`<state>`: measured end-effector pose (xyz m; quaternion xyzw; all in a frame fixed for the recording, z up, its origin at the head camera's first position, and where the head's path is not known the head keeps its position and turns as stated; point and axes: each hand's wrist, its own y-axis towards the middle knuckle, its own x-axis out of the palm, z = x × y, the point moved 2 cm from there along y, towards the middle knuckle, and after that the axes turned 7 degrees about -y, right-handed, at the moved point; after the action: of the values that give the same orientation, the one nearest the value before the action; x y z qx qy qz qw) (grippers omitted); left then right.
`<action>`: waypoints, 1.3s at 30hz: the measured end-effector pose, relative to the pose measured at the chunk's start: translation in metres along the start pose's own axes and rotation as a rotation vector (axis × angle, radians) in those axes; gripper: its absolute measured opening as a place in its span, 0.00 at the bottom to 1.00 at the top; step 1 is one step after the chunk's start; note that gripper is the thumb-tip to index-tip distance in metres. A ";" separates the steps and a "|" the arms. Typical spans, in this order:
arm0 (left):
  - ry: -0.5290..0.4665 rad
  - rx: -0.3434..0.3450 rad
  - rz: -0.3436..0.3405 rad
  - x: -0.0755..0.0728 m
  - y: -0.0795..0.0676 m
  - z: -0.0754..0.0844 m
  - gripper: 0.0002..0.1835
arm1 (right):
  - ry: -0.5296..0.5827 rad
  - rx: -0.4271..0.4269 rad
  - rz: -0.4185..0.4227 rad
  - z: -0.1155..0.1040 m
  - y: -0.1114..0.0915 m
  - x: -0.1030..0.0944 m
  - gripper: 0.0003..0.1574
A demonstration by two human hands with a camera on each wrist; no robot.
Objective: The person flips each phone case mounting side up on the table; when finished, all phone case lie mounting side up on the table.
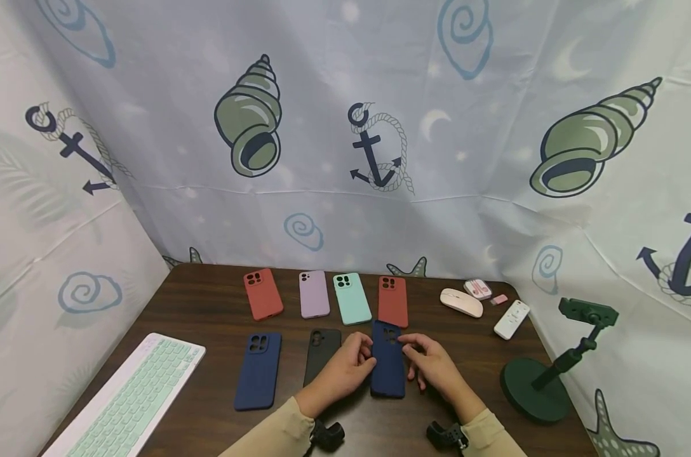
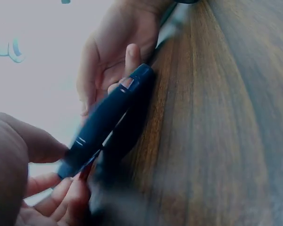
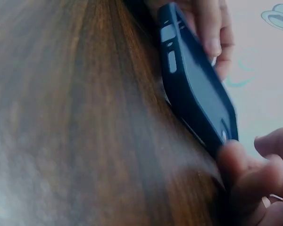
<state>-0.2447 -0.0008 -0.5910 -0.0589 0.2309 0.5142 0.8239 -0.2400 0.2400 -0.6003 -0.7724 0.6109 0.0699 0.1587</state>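
A dark blue phone case point(image 1: 388, 368) is tilted up off the table in the middle of the head view, its camera cutout at the far end. My left hand point(image 1: 348, 368) pinches its left edge between thumb and fingers, as the left wrist view shows. At the upper right edge, fingertips of my right hand point(image 1: 434, 365) touch the case, with the thumb held apart from it in the right wrist view. A black phone case point(image 1: 321, 352) lies just left, partly behind my left hand. Beyond the held case lies a red phone case point(image 1: 392, 301).
Another blue case point(image 1: 258, 374) lies left; another red case point(image 1: 263, 295), a purple case point(image 1: 314, 295) and a mint case point(image 1: 352, 299) lie behind. A keyboard point(image 1: 134, 393) is at left. Right are a mouse point(image 1: 462, 303), white remote point(image 1: 512, 320) and green stand point(image 1: 536, 390).
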 end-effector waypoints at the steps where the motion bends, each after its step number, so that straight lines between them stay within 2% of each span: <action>1: 0.054 0.013 0.009 0.000 0.000 -0.001 0.15 | 0.001 0.001 0.008 0.000 0.000 0.000 0.22; 4: 0.211 0.045 0.033 0.002 -0.002 -0.001 0.14 | 0.005 0.006 0.032 0.000 0.001 0.000 0.20; 6: 0.281 0.059 0.041 0.002 -0.003 0.000 0.13 | 0.003 0.012 0.046 0.000 0.001 0.001 0.19; 10: 0.289 0.049 0.042 0.002 -0.004 0.002 0.14 | -0.004 0.024 0.059 0.000 0.001 0.000 0.18; 14: 0.206 0.046 0.056 0.004 -0.002 0.001 0.15 | -0.012 0.039 0.076 -0.003 -0.001 -0.001 0.19; 18: 0.030 0.057 0.077 0.003 0.000 0.000 0.13 | -0.001 0.058 0.125 -0.013 -0.004 0.003 0.18; 21: -0.082 0.066 0.064 -0.005 0.001 0.007 0.09 | -0.002 0.046 0.142 -0.028 -0.005 0.011 0.17; 24: -0.118 0.069 0.029 -0.020 0.001 0.017 0.07 | -0.017 0.010 0.114 -0.046 -0.004 0.025 0.17; 26: -0.105 0.077 0.012 -0.033 0.001 0.023 0.07 | -0.032 -0.020 0.091 -0.056 -0.002 0.036 0.18; 31: -0.010 0.049 0.019 -0.073 0.002 0.024 0.08 | -0.039 -0.075 0.043 -0.069 0.006 0.061 0.16; 35: 0.070 -0.033 0.031 -0.108 0.002 0.017 0.07 | -0.014 -0.094 0.012 -0.075 0.015 0.078 0.16; 39: 0.110 -0.138 0.011 -0.136 -0.001 0.006 0.05 | 0.016 -0.113 -0.039 -0.077 0.024 0.094 0.19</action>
<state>-0.2914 -0.1107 -0.5255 -0.1425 0.2400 0.5294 0.8012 -0.2465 0.1230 -0.5599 -0.7926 0.5919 0.0951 0.1114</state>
